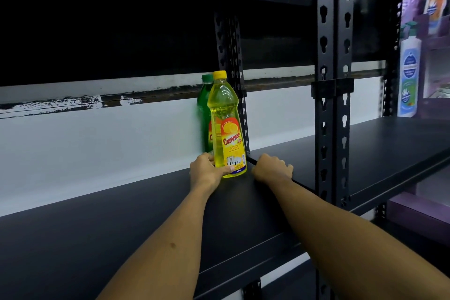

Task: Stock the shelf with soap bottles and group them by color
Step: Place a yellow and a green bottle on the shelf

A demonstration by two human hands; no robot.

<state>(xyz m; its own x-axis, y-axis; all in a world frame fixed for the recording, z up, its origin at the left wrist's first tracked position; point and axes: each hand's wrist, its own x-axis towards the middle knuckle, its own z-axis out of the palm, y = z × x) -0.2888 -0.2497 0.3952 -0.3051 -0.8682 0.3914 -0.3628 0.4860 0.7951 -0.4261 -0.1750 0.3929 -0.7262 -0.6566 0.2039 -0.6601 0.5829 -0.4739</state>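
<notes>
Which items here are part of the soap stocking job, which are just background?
In the job:
- yellow bottle, held at its base by the left hand
- green bottle, right behind it
- black shelf
- right hand, curled, resting on the shelf

Background:
- white pump bottle, far right
- upright post

Both bare forearms are reaching forward from the near edge of the view, converging toward the middle distance. The left hand (207,170) is curling round the base of the yellow soap bottle (225,124), thumb lying across its front and fingers wrapping behind it. The right hand (272,168) is sitting just to the right of it, apart from the bottle, knuckles up and fingers curled under, holding nothing and resting on the shelf board (146,214). Both wrists are running fairly straight.
</notes>
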